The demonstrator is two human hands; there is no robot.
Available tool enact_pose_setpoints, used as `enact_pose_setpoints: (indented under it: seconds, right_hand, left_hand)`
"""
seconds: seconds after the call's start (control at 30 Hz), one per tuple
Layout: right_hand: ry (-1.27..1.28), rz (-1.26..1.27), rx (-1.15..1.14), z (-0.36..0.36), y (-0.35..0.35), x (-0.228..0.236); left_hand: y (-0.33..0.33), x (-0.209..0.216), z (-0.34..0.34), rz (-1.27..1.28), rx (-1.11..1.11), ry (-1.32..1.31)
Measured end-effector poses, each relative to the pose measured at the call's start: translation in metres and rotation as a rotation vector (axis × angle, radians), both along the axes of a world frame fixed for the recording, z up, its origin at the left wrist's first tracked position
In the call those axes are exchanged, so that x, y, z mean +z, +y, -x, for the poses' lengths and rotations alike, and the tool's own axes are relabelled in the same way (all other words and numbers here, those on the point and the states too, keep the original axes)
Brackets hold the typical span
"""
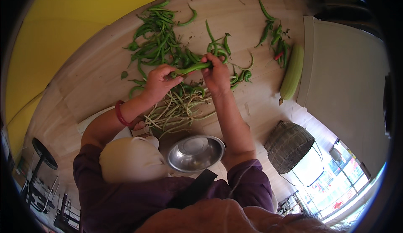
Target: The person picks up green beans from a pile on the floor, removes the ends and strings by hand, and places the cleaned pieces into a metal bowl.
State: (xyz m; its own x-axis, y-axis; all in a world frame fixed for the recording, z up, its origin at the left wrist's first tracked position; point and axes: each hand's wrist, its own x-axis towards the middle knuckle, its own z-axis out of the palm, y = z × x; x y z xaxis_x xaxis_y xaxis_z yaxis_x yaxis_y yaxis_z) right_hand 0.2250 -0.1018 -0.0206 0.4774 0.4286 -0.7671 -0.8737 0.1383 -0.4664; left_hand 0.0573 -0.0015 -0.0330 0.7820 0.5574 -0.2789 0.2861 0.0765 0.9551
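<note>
Between my two hands a long green chili pepper (194, 68) is stretched out level above the floor. My left hand (160, 82) pinches its left end with thumb and fingers. At the other end, my right hand (216, 74) is closed around the pepper. A heap of green peppers (157, 44) lies just beyond my left hand, and a smaller group of peppers (216, 46) is beside my right fingers. Nearer to me, below the held pepper, a tangle of long beans (180, 109) is spread out. Some of the peppers behind my hands are hidden.
A steel bowl (197, 153) stands close to me. To the right are a few dark green peppers (280, 44), one red, a long pale green gourd (292, 72), a woven basket (289, 145) with a handle and a grey panel (348, 65). A yellow wall (79, 12) bounds the far left.
</note>
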Motion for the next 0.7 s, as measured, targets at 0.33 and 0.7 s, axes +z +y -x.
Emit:
enact_pose_setpoints:
  seconds: [0.33,0.7]
  right_hand:
    - [-0.455,0.283,-0.322,-0.179,-0.062,-0.035]
    - [-1.476,0.954,1.028,-0.118,-0.041,-0.063]
  left_hand:
    - [0.009,-0.010,0.035,-0.062,-0.302,0.350]
    - [0.024,-0.010,0.052,-0.666,-0.463,0.439]
